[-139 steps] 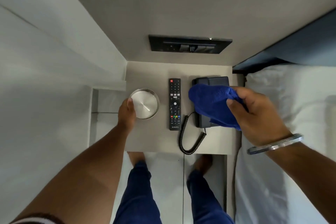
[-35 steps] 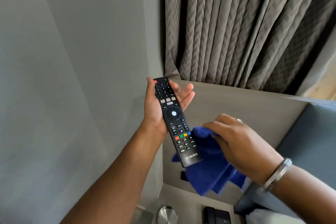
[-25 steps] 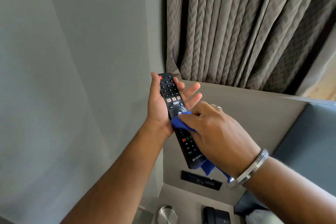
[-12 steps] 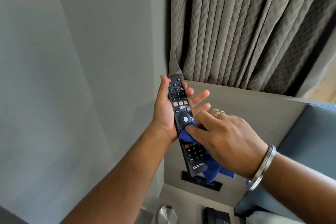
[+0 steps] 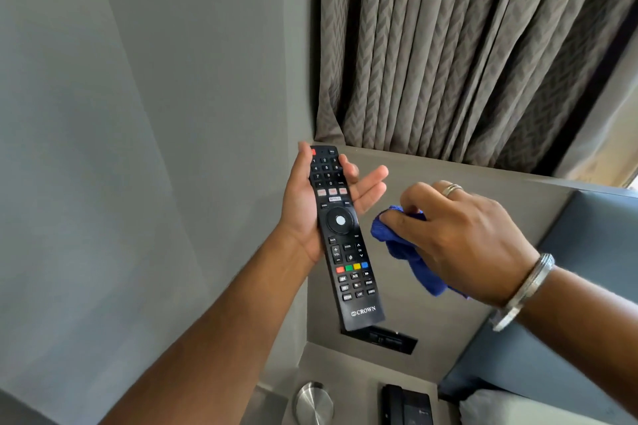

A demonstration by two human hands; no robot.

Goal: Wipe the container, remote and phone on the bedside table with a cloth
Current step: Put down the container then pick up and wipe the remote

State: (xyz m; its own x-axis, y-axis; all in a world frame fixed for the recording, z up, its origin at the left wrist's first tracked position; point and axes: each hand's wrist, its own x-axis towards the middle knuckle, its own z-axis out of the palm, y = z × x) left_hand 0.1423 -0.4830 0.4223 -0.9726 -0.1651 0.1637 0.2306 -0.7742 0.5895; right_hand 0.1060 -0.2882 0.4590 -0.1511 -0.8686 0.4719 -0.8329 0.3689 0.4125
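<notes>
My left hand (image 5: 303, 207) holds a long black remote (image 5: 345, 245) up in the air, buttons facing me, its top end between thumb and fingers. Just right of it, my right hand (image 5: 462, 235) grips a bunched blue cloth (image 5: 407, 252); the cloth is a short gap away from the remote's side and does not touch it. Far below, at the bottom edge, the round metal container (image 5: 313, 402) and the black phone (image 5: 407, 405) sit on the bedside table (image 5: 348, 376).
A grey wall fills the left. Grey patterned curtains (image 5: 448, 52) hang behind a beige headboard panel (image 5: 431, 176) with a dark socket strip (image 5: 383, 340). A blue padded headboard (image 5: 569, 286) and a white pillow (image 5: 511, 407) lie to the right.
Half a second ago the cloth was pressed on the remote's middle buttons. My right hand has since pulled the cloth off to the right, baring the whole button face.
</notes>
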